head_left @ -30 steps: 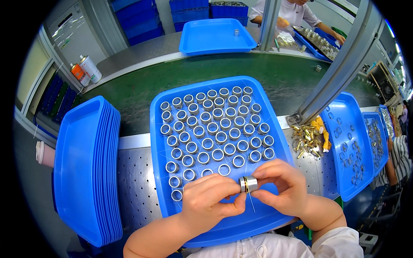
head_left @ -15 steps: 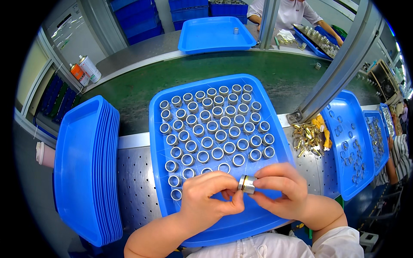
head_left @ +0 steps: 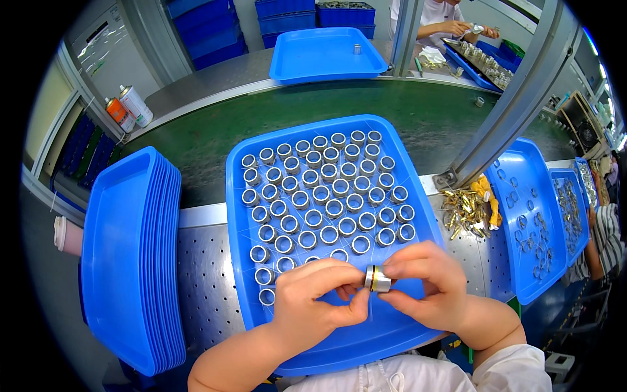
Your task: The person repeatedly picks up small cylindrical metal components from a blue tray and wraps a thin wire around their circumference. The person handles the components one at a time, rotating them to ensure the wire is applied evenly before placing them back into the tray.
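Observation:
Both hands meet over the near part of a blue tray (head_left: 398, 326), pinching a short metal cylinder (head_left: 377, 279) from opposite ends. A dark band and a thin yellowish ring run around the cylinder. My left hand (head_left: 320, 291) grips its left end between thumb and fingers. At the right end, my right hand (head_left: 431, 284) has its thumb below and fingertips above. Beyond the hands, metal rings (head_left: 334, 208) stand on end in rough rows across the tray; my left hand hides some of the nearest ones.
Left stands a stack of blue trays (head_left: 121, 261). A metal post (head_left: 516, 98) rises at the right, near brass-coloured pieces (head_left: 465, 209) and a tray of thin rings (head_left: 532, 222). A green belt (head_left: 202, 150) runs behind. Across it, a person (head_left: 434, 23) handles something.
The cylinder has shifted slightly right and turned a little between my fingers, showing more of its yellowish ring. Across the belt, the other person's hands have come together above their tray.

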Tool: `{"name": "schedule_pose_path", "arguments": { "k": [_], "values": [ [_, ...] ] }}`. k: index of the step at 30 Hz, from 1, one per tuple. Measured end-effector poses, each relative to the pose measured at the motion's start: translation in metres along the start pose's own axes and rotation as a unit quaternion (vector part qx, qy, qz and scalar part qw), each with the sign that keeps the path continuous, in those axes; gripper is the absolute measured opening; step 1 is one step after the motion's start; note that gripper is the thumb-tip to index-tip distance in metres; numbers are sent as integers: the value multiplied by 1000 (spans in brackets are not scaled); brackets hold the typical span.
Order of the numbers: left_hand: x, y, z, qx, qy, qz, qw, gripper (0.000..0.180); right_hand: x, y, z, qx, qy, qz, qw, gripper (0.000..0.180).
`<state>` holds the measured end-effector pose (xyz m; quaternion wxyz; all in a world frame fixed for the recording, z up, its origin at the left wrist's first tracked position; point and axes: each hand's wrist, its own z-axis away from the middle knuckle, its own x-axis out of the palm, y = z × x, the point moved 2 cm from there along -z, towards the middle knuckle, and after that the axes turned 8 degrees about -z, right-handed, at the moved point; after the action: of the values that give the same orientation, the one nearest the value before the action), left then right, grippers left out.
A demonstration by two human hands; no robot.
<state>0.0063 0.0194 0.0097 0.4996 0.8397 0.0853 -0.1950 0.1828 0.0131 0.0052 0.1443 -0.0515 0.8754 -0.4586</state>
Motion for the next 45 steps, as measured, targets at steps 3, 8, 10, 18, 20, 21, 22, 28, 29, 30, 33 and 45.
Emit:
{"name": "schedule_pose_path", "arguments": {
  "k": [3,8,10,18,20,21,22,28,29,30,33,45],
  "values": [
    [-2,-1,0,-18,-14,22,1000,18,0,-2,-1,-53,-14,65,996,37],
    [-1,-3,0,-31,-38,20,999,17,1,-2,1,-90,-20,105,990,37],
    [-3,0,1,-14,-25,-13,1000,17,2,-5,-1,-59,-7,76,995,36],
    [0,0,4,54,5,-86,995,17,1,-5,0,-5,-12,39,999,35],
    [1,-1,2,67,3,-95,993,17,1,-4,2,-28,-2,61,998,36],
    [1,0,3,69,6,-101,992,17,2,-4,2,-34,-3,64,997,36],
    [1,1,4,71,8,-108,992,17,3,-4,3,-40,-3,67,997,36],
    [0,1,3,62,4,-82,995,16,3,-4,4,-53,-3,72,996,34],
    [0,0,2,55,-2,-70,996,16,3,-5,3,-54,-4,75,996,34],
    [0,-1,2,26,-8,-44,999,16,3,-4,3,-74,-5,82,994,33],
    [-1,-2,0,-38,-27,15,999,17,3,-1,2,-120,-12,104,987,31],
    [-3,1,1,-23,-32,8,999,15,2,-1,1,13,11,-21,1000,39]
  ]
}}
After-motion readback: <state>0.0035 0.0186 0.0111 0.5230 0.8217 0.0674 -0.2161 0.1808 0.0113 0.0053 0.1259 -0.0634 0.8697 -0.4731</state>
